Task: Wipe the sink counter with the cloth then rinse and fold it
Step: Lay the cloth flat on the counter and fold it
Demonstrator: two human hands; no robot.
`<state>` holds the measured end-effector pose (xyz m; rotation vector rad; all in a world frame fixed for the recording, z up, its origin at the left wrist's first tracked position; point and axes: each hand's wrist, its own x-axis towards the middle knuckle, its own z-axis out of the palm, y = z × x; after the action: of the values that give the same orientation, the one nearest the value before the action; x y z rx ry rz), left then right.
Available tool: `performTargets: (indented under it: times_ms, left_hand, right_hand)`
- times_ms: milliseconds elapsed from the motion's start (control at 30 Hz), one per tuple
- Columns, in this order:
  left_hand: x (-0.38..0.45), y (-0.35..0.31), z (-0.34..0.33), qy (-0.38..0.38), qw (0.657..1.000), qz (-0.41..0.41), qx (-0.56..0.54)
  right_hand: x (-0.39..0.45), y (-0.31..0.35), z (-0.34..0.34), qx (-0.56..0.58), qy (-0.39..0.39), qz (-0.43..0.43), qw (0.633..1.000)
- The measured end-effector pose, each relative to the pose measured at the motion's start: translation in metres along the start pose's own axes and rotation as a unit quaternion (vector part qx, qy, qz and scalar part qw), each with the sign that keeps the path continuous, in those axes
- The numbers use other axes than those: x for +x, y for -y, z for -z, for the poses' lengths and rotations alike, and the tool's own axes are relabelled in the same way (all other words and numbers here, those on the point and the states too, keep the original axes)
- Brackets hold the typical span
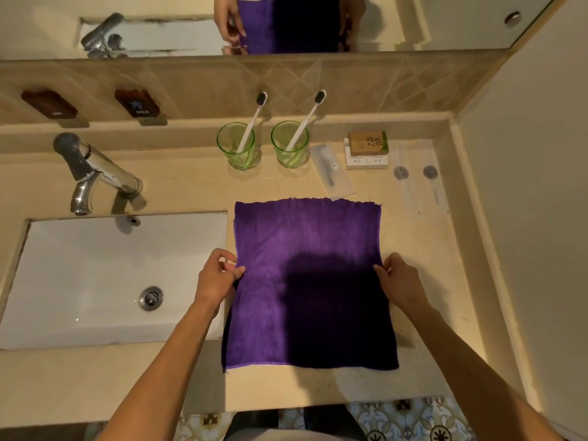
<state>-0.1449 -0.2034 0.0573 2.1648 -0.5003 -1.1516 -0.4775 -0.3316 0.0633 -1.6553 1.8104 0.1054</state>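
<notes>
- Purple square cloth (305, 281) lies spread flat on our beige stone counter (423, 268), right of the sink.
- White rectangular sink basin (95, 275) at left, chrome tap (92, 170) behind it.
- Our left hand (218, 275) pinches the cloth's left edge.
- Two green glass tumblers (236, 144), each with a white toothbrush, stand behind the cloth.
- Our right hand (402, 281) grips the cloth's right edge.
- Small brown soap box (367, 143) far right.
</notes>
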Motion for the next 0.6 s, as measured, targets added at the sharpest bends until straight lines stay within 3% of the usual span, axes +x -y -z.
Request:
performTargets:
  times_ms: [200, 333, 433, 600]
  left_hand:
    - [0.009, 0.01, 0.008, -0.048, 0.985, -0.076, 0.15]
    - [0.025, 0.003, 0.017, 0.026, 0.975, -0.025, 0.219]
    - [0.045, -0.013, 0.025, 0.063, 0.983, 0.031, 0.172]
    - [0.086, -0.058, 0.021, -0.004, 0.97, -0.142, 0.196]
  right_hand:
    - [-0.003, -0.009, 0.006, -0.145, -0.015, 0.031, 0.989]
    - [0.014, -0.012, 0.015, -0.215, 0.043, -0.001, 0.976]
    - [0.043, -0.003, 0.032, -0.149, 0.116, -0.026, 0.982]
    - [0.087, 0.036, 0.047, 0.045, 0.035, 0.016, 0.998]
